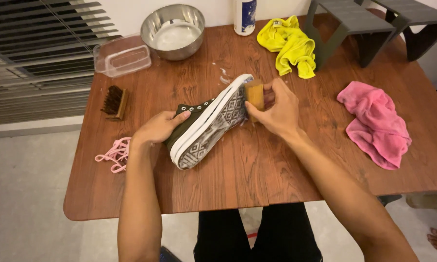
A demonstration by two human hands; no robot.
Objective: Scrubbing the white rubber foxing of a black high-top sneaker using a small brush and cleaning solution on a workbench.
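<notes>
Dark green high-top shoe (206, 127) lies on its side near centre of wooden table (286, 165), sole w/ white rim turned toward camera, toe pointing to 1 o'clock, heel to 7. Right hand (275, 110) sits at 3 o'clock of toe end, fingers curled tight round a small wooden-backed brush (255, 96), which is pressed against sole by the toe. Left hand (161, 127) at 9 o'clock of shoe, fingers wrapped over the upper near the eyelets, closed on it & steadying it. A few white foam flecks (224, 77) on tabletop just at 12 o'clock of toe. Further out: 2nd brush, dark bristles (114, 102), at 9–10 o'clock, well apart from shoe; pink laces (115, 154) in a heap at table edge, 8 o'clock. Clear plastic tub (123, 56) at 11 o'clock, steel bowl (173, 31) just beside it toward 12, w/ pale liquid inside. White bottle (244, 17) at 12–1, top cut off by frame. Yellow cloth (289, 44) crumpled at 1 o'clock; pink cloth (376, 123) bunched at 3 o'clock, well apart. Two grey stands (354, 22) at far right corner, ~2 o'clock.
</notes>
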